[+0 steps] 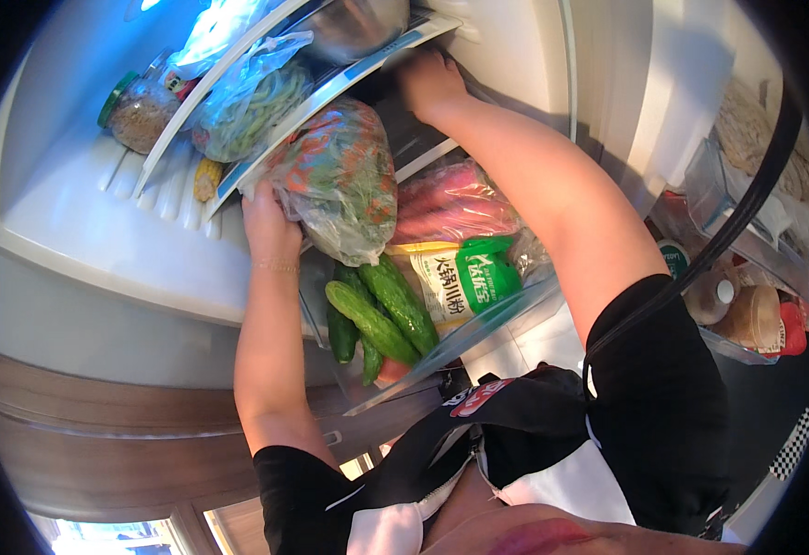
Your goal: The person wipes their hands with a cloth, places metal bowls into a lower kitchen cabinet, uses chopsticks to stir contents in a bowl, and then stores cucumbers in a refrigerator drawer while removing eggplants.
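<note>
My left hand (269, 218) grips the left side of a clear plastic bag (342, 180) that holds leafy greens and bears orange print; its fingertips are partly hidden by the bag. Deep inside the refrigerator, below a shelf edge, is my right hand (435, 87). A dark blur covers its fingers, so what they touch cannot be made out. Beneath the bag, a pulled-out clear drawer (460, 340) contains several cucumbers (373, 316), a reddish wrapped package (453, 205) and a green-and-white food packet (467, 277) bearing writing.
Shelves above hold a green-lidded jar (140, 111), a bag of green vegetables (255, 104), a corn piece (208, 179) and a metal bowl (359, 28). Door bins (737, 347) with bottles stand at right. A black cable (730, 229) crosses near my right arm.
</note>
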Demonstrator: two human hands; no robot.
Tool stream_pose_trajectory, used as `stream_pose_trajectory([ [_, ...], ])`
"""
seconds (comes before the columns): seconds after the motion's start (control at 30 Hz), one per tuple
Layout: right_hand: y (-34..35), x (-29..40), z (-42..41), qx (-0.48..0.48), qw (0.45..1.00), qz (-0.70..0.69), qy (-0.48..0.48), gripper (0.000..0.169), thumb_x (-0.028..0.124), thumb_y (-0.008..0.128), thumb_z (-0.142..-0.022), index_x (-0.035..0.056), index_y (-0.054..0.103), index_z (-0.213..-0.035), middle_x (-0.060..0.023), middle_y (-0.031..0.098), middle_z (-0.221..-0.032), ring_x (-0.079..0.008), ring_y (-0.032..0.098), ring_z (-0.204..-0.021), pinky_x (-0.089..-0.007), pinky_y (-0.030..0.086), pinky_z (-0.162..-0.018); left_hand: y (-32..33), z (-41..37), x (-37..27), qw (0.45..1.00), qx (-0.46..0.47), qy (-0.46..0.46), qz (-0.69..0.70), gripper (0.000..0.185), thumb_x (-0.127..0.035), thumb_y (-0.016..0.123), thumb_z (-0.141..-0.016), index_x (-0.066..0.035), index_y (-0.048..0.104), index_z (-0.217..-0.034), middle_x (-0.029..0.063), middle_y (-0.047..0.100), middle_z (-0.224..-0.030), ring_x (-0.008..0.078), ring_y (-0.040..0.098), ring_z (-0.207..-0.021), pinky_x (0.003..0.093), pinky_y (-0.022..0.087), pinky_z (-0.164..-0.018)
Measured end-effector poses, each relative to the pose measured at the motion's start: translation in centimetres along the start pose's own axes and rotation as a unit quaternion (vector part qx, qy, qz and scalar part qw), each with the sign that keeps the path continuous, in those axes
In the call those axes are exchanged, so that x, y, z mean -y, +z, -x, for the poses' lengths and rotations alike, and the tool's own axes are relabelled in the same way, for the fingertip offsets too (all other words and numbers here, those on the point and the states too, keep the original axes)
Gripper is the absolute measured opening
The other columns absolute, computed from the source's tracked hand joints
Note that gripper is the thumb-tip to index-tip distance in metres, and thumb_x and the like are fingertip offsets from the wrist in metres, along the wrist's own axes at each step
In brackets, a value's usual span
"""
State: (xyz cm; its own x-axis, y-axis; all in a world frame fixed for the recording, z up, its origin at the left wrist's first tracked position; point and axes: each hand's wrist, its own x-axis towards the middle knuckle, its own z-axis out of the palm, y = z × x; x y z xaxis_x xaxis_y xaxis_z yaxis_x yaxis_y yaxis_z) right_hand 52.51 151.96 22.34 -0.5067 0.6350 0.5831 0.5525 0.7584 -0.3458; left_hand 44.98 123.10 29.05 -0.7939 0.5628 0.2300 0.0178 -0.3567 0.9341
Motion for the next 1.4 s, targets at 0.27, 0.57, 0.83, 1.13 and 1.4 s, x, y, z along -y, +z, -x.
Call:
stream_pose_trajectory([
  [0.27, 2.7, -2.5, -2.5, -0.026, 0.999, 0.033, 0.005, 0.030, 0.014, 0.060, -0.076, 0.0090, 0.061, -0.105, -0.0123, 0.052, -0.119, -0.0295, 0.049, -0.112, -0.0436, 0.042, -0.089, 0.6, 7.6, -1.5, 0.903, -0.059, 0.184, -0.383, 0.078, -0.019, 0.063, -0.081, -0.004, 0.016, -0.141, 0.0220, 0.022, -0.142, 0.0308, 0.024, -0.133, 0.0438, 0.023, -0.106],
  [0.57, -4.1, 0.5, 2.3, 0.047, 0.994, -0.037, 0.087, 0.047, 0.030, 0.063, -0.076, 0.0035, 0.054, -0.113, -0.0195, 0.056, -0.107, -0.0326, 0.056, -0.100, -0.0419, 0.046, -0.082, 5.9, 9.7, -1.0, 0.550, 0.387, 0.510, -0.536, 0.039, -0.009, 0.065, -0.077, -0.007, 0.057, -0.115, 0.0200, 0.048, -0.127, 0.0358, 0.044, -0.120, 0.0426, 0.037, -0.099],
  [0.83, -7.1, -0.5, 4.6, 0.118, 0.670, -0.638, 0.361, 0.071, 0.037, 0.068, -0.073, 0.0011, 0.038, -0.127, -0.0168, 0.048, -0.125, -0.0298, 0.053, -0.106, -0.0442, 0.046, -0.080, 15.0, 2.5, 2.7, 0.966, 0.173, -0.116, -0.155, 0.062, -0.035, 0.056, -0.089, 0.007, 0.035, -0.130, 0.0170, 0.041, -0.130, 0.0275, 0.044, -0.116, 0.0345, 0.038, -0.096],
  [1.13, -14.1, 2.3, 9.7, 0.151, 0.626, -0.719, 0.263, 0.060, 0.046, 0.060, -0.080, 0.0043, 0.044, -0.120, -0.0112, 0.053, -0.114, -0.0235, 0.054, -0.098, -0.0378, 0.047, -0.077, 15.7, 0.1, 2.3, 0.917, 0.259, -0.303, 0.033, 0.063, -0.058, 0.042, -0.087, -0.011, 0.040, -0.130, 0.0130, 0.047, -0.129, 0.0319, 0.045, -0.119, 0.0518, 0.037, -0.097],
  [1.4, -10.2, 2.0, 4.9, 0.177, 0.757, -0.558, 0.291, 0.050, 0.048, 0.045, -0.090, 0.0002, 0.059, -0.089, -0.0139, 0.061, -0.083, -0.0232, 0.059, -0.065, -0.0371, 0.049, -0.052, 12.1, 0.4, 2.3, 0.954, 0.202, -0.199, 0.096, 0.048, -0.045, 0.045, -0.090, -0.011, 0.044, -0.124, 0.0117, 0.050, -0.126, 0.0295, 0.049, -0.116, 0.0516, 0.041, -0.093],
])
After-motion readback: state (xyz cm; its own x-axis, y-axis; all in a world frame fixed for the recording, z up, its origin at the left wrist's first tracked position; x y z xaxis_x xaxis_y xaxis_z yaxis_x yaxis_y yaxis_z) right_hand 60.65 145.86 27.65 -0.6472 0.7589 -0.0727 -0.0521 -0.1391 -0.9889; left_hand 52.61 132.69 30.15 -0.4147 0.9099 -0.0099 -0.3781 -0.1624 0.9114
